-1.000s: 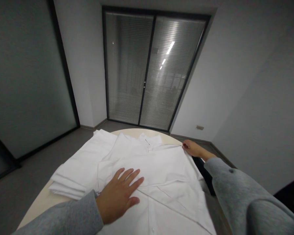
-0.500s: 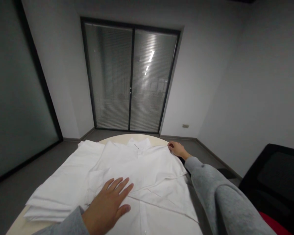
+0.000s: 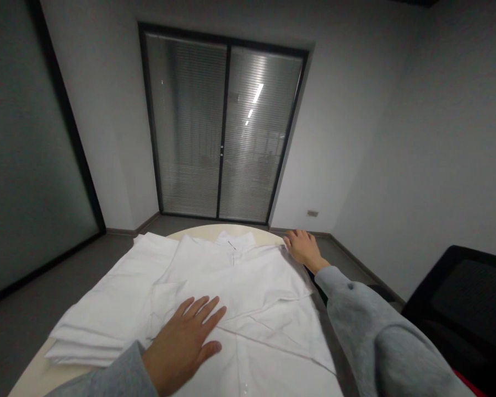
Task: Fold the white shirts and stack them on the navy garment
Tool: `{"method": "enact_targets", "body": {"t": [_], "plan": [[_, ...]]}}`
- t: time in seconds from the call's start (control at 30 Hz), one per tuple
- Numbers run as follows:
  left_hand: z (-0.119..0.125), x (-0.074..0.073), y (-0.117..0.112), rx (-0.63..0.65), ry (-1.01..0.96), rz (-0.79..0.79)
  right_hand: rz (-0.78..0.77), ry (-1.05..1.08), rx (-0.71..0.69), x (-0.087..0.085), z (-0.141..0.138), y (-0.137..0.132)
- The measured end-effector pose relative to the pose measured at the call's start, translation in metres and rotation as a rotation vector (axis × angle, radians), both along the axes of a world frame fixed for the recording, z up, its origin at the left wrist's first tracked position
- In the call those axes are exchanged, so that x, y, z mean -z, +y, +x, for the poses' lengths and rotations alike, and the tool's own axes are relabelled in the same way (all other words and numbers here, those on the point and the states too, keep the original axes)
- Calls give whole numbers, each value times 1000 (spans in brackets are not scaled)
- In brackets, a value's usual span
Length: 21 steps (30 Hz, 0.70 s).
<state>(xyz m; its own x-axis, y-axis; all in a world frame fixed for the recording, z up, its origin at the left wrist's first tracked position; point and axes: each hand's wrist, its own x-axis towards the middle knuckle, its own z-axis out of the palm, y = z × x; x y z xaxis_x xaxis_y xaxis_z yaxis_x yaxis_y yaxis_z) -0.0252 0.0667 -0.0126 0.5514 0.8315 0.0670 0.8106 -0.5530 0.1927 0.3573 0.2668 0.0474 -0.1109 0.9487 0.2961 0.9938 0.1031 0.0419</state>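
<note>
A white shirt [image 3: 231, 281] lies spread on the table, its collar at the far end and a sleeve folded across its body. My left hand [image 3: 186, 336] rests flat on the shirt's left-middle part, palm down and fingers spread. At the shirt's far right shoulder is my right hand [image 3: 301, 247], back of the hand up, fingers loosely apart and gripping nothing that I can see. The thumb is close to the shoulder edge, and whether it touches the cloth is unclear. To the left sits a stack of folded white garments [image 3: 111, 300], against the shirt's left side.
The pale round table [image 3: 28, 375] has its edge showing at the far end and lower left. A black mesh-backed chair [image 3: 467, 298] stands on the right. Beyond the table are glass doors with blinds [image 3: 221, 132] and a wall socket [image 3: 312, 213].
My right hand has loosened from a pinch at the shirt's shoulder, its fingers now lifted and apart. My left hand stays flat on the shirt. The view has tilted slightly.
</note>
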Motion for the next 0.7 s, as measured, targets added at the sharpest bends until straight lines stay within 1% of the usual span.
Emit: {"method": "enact_targets", "body": {"t": [0.07,0.13,0.2,0.27,0.37,0.47,0.53,0.6,0.7], "plan": [[0,1,0,13,0,24,-19,-56,-154,3,-21,-27],[-1,0,-2,21,4,56,-86,-112,-302,16,-37,-55],[-3,-1,-3,-7,18,95,-159,-147,-363,33,-45,-76],[-6,-4,-5,-62,40,139,-204,-157,-339,47,-44,-87],[-11,-8,-5,-186,69,217,-211,-149,-238,56,-39,-86],[-16,-8,-2,-326,88,272,-179,-135,-128,58,-39,-80],[-18,-8,0,-390,77,284,-154,-125,-65,59,-41,-80],[-21,-8,3,-419,50,267,-142,-117,-30,59,-43,-80],[-24,-10,3,-418,-2,221,-140,-111,-18,57,-43,-81]]}}
